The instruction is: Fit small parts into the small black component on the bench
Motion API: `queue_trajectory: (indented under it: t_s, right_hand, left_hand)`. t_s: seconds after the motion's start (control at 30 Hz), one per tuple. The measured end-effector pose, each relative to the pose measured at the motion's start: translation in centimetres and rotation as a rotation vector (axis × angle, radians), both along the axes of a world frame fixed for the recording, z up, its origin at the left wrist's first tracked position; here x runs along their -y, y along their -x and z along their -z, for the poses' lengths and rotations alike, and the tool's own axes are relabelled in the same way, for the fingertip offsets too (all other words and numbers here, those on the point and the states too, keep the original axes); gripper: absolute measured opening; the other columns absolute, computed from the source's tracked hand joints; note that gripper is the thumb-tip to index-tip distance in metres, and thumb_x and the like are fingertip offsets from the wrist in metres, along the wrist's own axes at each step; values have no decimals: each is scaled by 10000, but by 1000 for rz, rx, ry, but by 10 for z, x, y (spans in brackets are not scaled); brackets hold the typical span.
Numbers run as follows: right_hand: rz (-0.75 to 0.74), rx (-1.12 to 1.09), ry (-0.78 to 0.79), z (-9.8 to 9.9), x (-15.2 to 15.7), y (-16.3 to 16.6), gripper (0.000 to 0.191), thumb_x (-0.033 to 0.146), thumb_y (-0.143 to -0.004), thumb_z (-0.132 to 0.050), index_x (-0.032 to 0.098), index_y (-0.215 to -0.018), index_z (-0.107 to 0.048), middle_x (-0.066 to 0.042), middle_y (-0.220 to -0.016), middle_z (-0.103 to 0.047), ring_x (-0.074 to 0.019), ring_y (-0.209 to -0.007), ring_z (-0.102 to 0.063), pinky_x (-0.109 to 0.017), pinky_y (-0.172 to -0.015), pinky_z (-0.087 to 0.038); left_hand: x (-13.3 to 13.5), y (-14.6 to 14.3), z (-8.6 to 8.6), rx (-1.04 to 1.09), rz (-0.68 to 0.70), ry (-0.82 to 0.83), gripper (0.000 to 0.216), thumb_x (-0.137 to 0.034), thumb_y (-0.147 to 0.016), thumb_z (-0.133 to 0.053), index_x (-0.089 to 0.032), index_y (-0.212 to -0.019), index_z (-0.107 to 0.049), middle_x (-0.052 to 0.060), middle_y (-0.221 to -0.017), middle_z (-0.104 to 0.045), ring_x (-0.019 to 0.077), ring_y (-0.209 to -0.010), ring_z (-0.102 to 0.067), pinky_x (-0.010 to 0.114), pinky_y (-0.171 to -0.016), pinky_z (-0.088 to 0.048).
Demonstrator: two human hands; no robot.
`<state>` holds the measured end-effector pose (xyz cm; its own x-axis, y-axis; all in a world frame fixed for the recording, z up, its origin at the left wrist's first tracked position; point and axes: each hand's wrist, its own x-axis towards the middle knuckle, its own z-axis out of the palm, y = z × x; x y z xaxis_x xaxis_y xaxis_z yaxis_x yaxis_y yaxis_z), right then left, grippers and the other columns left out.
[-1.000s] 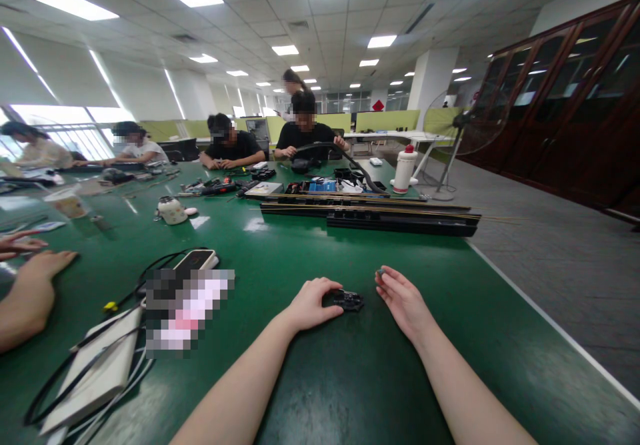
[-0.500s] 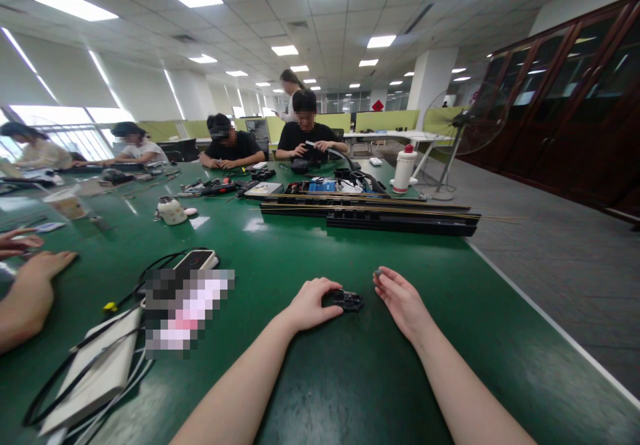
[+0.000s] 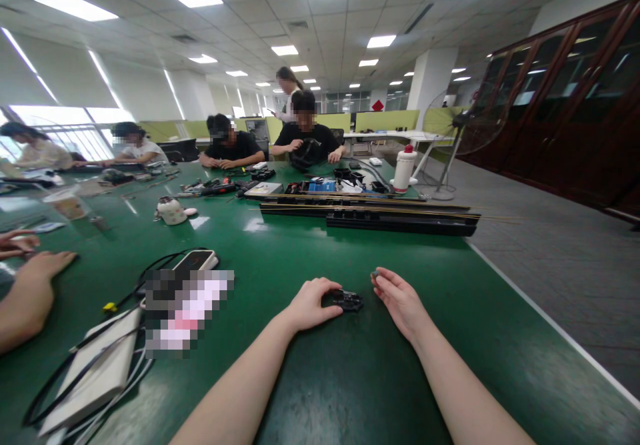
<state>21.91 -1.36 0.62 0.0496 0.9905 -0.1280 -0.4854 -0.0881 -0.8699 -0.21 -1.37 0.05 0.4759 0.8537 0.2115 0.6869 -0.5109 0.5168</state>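
My left hand [image 3: 316,303] grips the left end of a small black plastic part [image 3: 350,300], with the thumb on the near side and the fingers on the far side. The part rests on the green table [image 3: 310,248]; its exact kind I cannot make out. To its right, my right hand [image 3: 399,298] pinches a tiny grey piece [image 3: 375,274] between thumb and fingertips, a little above the table. A short gap separates that piece from the black part. The other fingers of my right hand are curled in.
Long black trays [image 3: 400,221] with thin brass-coloured rods lie across the table ahead. Phone [image 3: 193,266], white box [image 3: 95,371] and cables are on my left, near another person's hand [image 3: 45,265]. A white bottle [image 3: 404,168] stands behind the trays. Co-workers sit opposite.
My right hand has shifted very slightly left with the grey piece. My left hand and the black part stay put. Across the table, a co-worker now handles a dark bag-like item.
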Motion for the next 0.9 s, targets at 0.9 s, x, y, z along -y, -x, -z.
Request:
queue_trajectory:
  t_s: [0.9]
  right_hand:
    - [-129,322,-87,-5,6,8,404,401,-481,-838,207,-809,-705,-47,-848,-736,-198,-838,-659,-362,-876,-463]
  left_hand:
    - [1,-1,-4,-2,-2,12,426,-330,-729,-695,-219,-1128,-594,43,-1037,-640,234,-981,-570,353,-881,-432]
